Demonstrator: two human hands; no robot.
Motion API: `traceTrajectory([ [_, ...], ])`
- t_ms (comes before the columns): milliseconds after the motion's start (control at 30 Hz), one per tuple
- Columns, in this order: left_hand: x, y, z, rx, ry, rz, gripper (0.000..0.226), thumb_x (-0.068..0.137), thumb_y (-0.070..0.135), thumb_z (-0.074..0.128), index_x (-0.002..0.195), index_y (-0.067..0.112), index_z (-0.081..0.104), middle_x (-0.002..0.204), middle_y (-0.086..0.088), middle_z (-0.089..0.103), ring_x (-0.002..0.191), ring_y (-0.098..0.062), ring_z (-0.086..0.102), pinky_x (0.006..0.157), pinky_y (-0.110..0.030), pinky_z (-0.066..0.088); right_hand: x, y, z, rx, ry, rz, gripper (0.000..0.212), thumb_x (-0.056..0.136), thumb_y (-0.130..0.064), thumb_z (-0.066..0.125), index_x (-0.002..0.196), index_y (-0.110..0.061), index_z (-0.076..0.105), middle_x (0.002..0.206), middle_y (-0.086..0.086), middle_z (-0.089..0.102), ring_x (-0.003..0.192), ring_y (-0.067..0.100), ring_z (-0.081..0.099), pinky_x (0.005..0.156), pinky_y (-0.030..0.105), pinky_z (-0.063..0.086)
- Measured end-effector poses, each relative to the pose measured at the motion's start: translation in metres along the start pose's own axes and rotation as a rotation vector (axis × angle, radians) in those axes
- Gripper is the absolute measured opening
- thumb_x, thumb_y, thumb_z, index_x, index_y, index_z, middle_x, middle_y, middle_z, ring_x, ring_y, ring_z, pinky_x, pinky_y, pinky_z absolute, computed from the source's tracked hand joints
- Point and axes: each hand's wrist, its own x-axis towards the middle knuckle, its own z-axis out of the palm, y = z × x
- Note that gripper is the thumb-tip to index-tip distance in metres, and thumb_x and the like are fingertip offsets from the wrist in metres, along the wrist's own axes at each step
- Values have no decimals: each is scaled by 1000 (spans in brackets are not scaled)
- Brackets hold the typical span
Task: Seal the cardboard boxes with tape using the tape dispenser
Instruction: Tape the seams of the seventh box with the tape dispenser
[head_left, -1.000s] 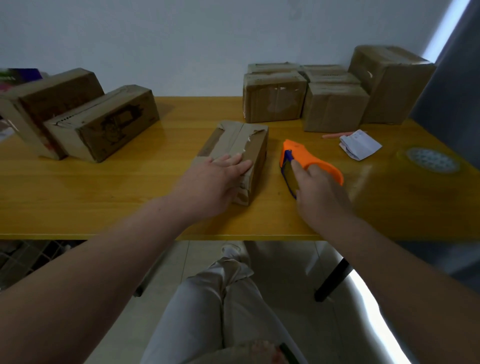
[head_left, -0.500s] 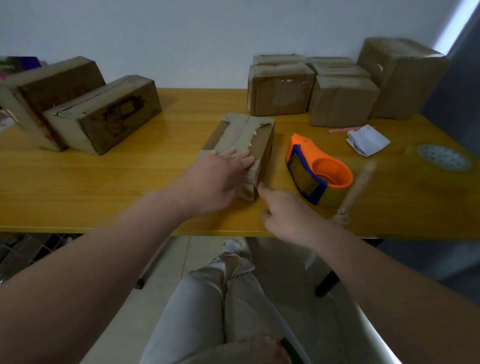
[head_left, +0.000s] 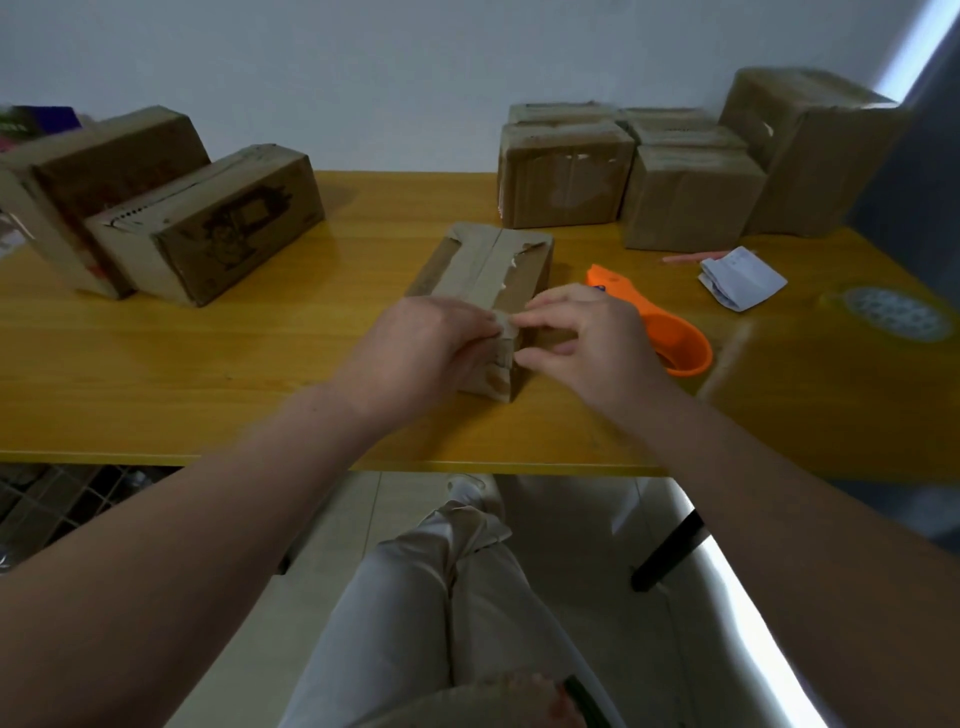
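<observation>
Fingers (head_left: 478, 325) of the left hand (head_left: 431, 353) are curled over the near top edge of the cardboard box (head_left: 493, 265) at the centre of the frame. Their tips lie on the end of a tape (head_left: 488, 275) strip that runs along the lid. The thumb is hidden, so I cannot tell whether it grips underneath. The right hand (head_left: 587, 343) meets it from the right, its bent fingers (head_left: 545, 312) on top and its thumb lower on the near end face, pinching that corner of the box. The other fingers are loosely spread. This looks like the tape end being pressed down over the edge.

The likeliest fault is a poor bond. The lid shows torn, pale patches beside the strip, and tape laid on ragged paper tends to lift or crease if it is rubbed unevenly. Both hands work on one end, so a hard push could skid the small box along the yellow surface (head_left: 260, 364) or tip its far end up.

The orange tape dispenser (head_left: 675, 338) lies just right of centre, partly behind the right hand. A careless pull back could knock it. More boxes stand at upper left (head_left: 208, 223) and upper right (head_left: 566, 182), well apart from the hands.
</observation>
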Motion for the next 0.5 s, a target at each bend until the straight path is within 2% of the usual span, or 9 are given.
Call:
traceTrajectory([
  [167,1,2,-3,-30,-3,-14,26,86,17,55,99,5,73,93,-13,73,84,-30,69,70,-44,57,1,-2,5,18,-13,-49,31,75,-11,78,106,-10,72,109,0,60,99,14,59,74,21,55],
  [267,1,2,-3,-47,-9,-23,26,85,19,54,96,5,74,89,-13,73,81,-30,69,67,-45,56,1,-4,8,-48,4,-118,28,74,-11,79,101,-6,71,107,8,63,97,18,61,74,30,57],
  [367,1,1,-2,-57,0,-34,22,87,19,58,93,6,74,87,-11,73,79,-27,69,67,-44,56,1,-3,11,-147,26,-176,23,74,-13,79,94,-5,70,101,9,64,95,22,60,76,38,54],
  [500,0,0,-2,-61,16,-70,14,85,19,65,89,7,72,87,-8,73,78,-22,68,68,-40,55,-2,-6,16,-246,69,-284,15,74,-9,76,87,-5,70,91,9,66,88,25,59,68,37,53],
])
